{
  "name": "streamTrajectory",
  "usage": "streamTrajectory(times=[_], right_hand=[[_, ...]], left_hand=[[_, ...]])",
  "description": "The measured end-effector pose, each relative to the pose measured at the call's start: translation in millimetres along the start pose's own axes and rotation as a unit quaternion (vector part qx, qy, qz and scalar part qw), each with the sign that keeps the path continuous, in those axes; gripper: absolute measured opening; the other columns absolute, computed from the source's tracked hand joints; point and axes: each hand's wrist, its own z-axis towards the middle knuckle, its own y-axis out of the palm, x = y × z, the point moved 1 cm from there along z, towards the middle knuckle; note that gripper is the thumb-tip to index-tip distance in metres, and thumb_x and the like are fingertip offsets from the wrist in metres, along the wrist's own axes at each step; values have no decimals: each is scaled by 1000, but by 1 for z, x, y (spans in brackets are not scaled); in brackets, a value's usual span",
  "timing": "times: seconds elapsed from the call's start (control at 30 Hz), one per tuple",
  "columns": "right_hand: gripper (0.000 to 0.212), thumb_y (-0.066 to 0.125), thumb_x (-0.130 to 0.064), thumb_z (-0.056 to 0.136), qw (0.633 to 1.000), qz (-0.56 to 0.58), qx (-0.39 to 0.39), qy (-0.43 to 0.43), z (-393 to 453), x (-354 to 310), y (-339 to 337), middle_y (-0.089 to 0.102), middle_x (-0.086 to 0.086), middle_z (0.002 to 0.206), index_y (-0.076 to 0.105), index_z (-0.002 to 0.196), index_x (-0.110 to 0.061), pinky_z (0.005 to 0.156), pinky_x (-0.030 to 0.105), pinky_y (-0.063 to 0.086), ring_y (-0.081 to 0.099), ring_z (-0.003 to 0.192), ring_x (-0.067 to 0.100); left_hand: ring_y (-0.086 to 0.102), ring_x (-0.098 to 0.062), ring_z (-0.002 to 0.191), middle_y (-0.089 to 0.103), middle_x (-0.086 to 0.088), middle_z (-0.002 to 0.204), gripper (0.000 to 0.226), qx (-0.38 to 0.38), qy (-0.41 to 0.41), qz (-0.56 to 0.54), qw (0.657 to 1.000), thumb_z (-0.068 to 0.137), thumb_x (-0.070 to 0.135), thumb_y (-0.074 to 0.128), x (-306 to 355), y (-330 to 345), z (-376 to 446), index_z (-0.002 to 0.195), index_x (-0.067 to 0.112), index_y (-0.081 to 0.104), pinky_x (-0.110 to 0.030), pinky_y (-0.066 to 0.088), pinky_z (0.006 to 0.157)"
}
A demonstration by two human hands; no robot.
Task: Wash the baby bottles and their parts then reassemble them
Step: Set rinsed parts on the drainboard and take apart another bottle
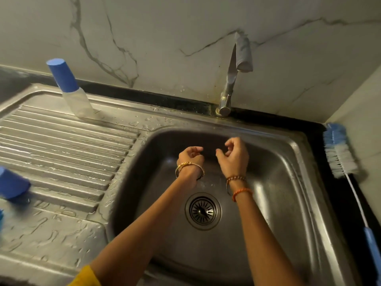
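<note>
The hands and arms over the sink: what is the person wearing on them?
The left hand has gold bangles at the wrist and a yellow sleeve far up the arm. The right hand has a brown bead bracelet and an orange thread band.

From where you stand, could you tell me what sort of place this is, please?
Most likely a home kitchen: a steel sink with a ribbed drainboard, a tap on a marble-look wall, and a bottle brush on the dark counter.
</note>
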Motion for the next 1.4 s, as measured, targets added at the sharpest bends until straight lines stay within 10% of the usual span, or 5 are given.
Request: streamTrajectory(times=[0.2,0.37,0.73,1.07,1.4], right_hand=[[45,72,-11,76,907,-147,-385,92,-36,5,10,59,10,121,58,119,-10,93,29,44,55,113,24],[45,66,-11,82,962,-105,-251,25,-41,-38,12,57,10,124,55,125,-13,91,29,43,57,106,25],[42,68,-8,80,954,106,-278,-34,0,-205,119,63,2,80,56,120,-5,84,30,50,58,80,13],[71,70,-28,80,957,43,-259,-125,31,-302,245,46,10,139,34,139,-9,97,30,39,45,125,22],[47,70,-20,81,958,131,-240,-88,39,-305,284,58,12,121,52,120,-2,81,23,43,54,108,22]], left_hand=[[61,-20,91,63,-3,100,26,-21,-1,58,998,86,3,55,-10,-23,-19,100,24,62,-25,46,73],[58,-17,102,60,0,105,35,27,51,68,996,84,1,56,4,-63,-22,115,16,59,-23,44,83],[48,-23,114,44,-11,127,59,248,152,-52,955,74,6,71,81,-213,51,126,7,43,-34,43,99],[32,-25,132,34,-7,144,87,319,39,-46,946,69,7,78,81,-278,138,140,13,30,-34,31,108],[45,-23,121,48,-7,131,66,323,85,-18,942,72,6,74,83,-273,166,131,13,44,-35,45,98]])
